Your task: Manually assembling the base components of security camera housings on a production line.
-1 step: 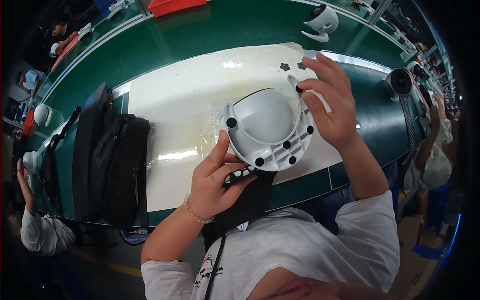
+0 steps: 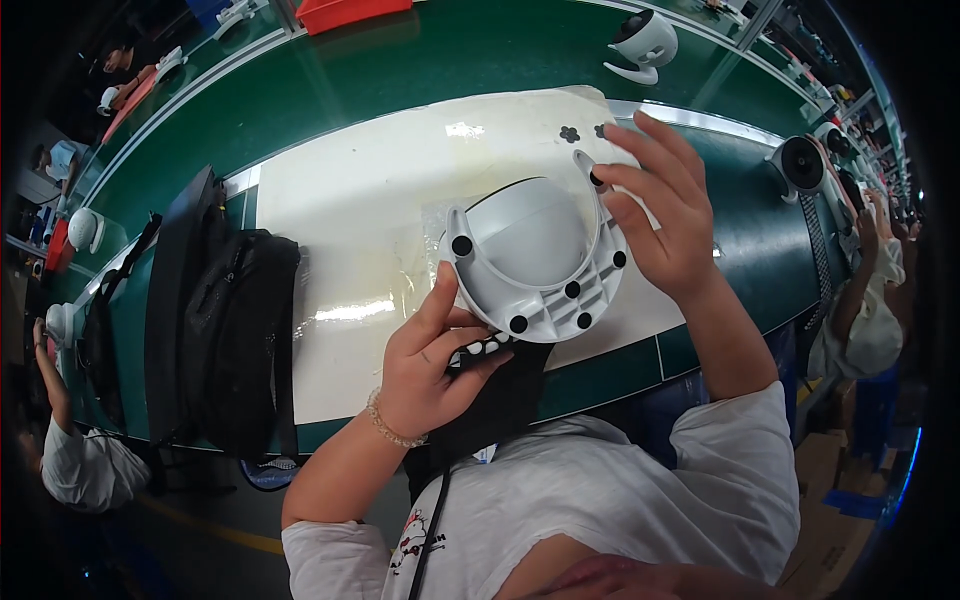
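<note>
A white rounded device (image 2: 535, 235) with a ribbed base lies on the worktop, its underside turned up. Several round black pads (image 2: 518, 324) are on its base and on its two curved arms. My left hand (image 2: 430, 365) is closed on a dark strip with white round spots (image 2: 482, 349), and one of its fingers rests along the device's left edge. At the upper right arm of the base, my right hand (image 2: 660, 210) has its fingers spread, a fingertip touching the black pad there. I cannot tell whether the device is held or only steadied.
Beneath the device is a pale mat (image 2: 350, 200) with two dark flower-shaped marks. A black bag (image 2: 240, 330) lies at left. Similar white devices stand at the far side (image 2: 648, 45) and at right (image 2: 800, 165). A red tray (image 2: 350, 12) sits at the back. Other people work on both sides.
My right hand's fingers have shifted very slightly at the pad. My left hand and the device are almost still.
</note>
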